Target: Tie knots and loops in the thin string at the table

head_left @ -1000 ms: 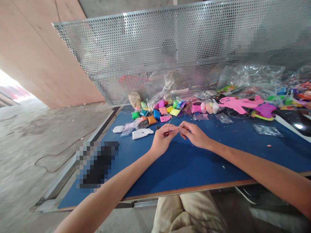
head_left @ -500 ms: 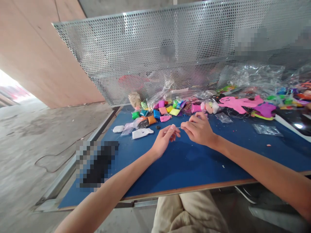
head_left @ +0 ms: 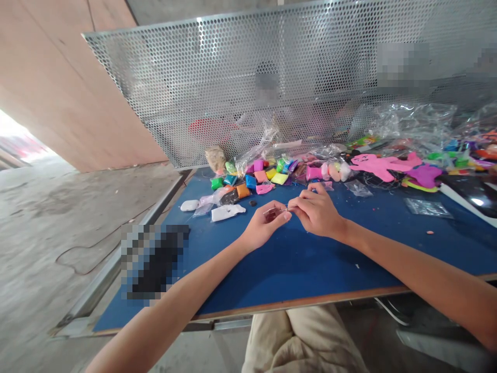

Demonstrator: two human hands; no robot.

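My left hand (head_left: 263, 226) and my right hand (head_left: 319, 211) meet just above the blue table (head_left: 295, 259), fingertips pinched together. Between them runs a thin, pale wire-like piece (head_left: 276, 210), too small to name surely. The left fingers curl round its left end and a small dark bit shows inside them. The right thumb and forefinger pinch its right end. Behind the hands lie several small bags of coloured clay (head_left: 256, 178).
A perforated metal screen (head_left: 272, 83) stands along the table's far edge. White clay packets (head_left: 227, 212) lie left of the hands. Pink foam cut-outs (head_left: 382, 166), a purple one (head_left: 425, 175) and crumpled clear bags (head_left: 411, 124) fill the back right. A blurred dark object (head_left: 153, 261) sits front left.
My right hand lifted away to the right with fingers looser half a second ago, then came back down. Both hands now pinch together again, slightly lower than a second ago.
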